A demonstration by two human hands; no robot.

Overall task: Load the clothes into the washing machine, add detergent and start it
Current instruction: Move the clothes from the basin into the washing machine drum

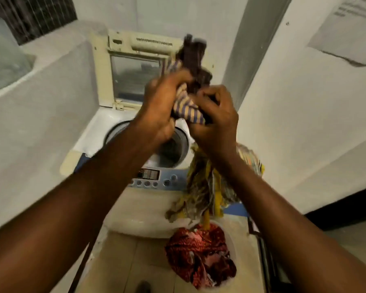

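A top-loading washing machine (93, 140) stands ahead with its lid (133, 79) raised and its drum opening (173, 146) showing dark. My left hand (163, 108) and my right hand (216, 123) are both raised above the drum, shut on a bunched striped garment (187, 104) with a dark brown part sticking up. A long yellow patterned cloth (207, 187) hangs down from my right hand over the machine's front. On the floor sits a white basin (230, 235) holding red patterned clothes (199, 254). The control panel (154, 178) is blue with round buttons.
A white ledge (51, 85) rises to the left of the machine. A white wall (304, 123) with a paper sheet (347, 28) is on the right. The floor (123, 261) is tiled, and a dark shoe tip (143, 286) shows at the bottom.
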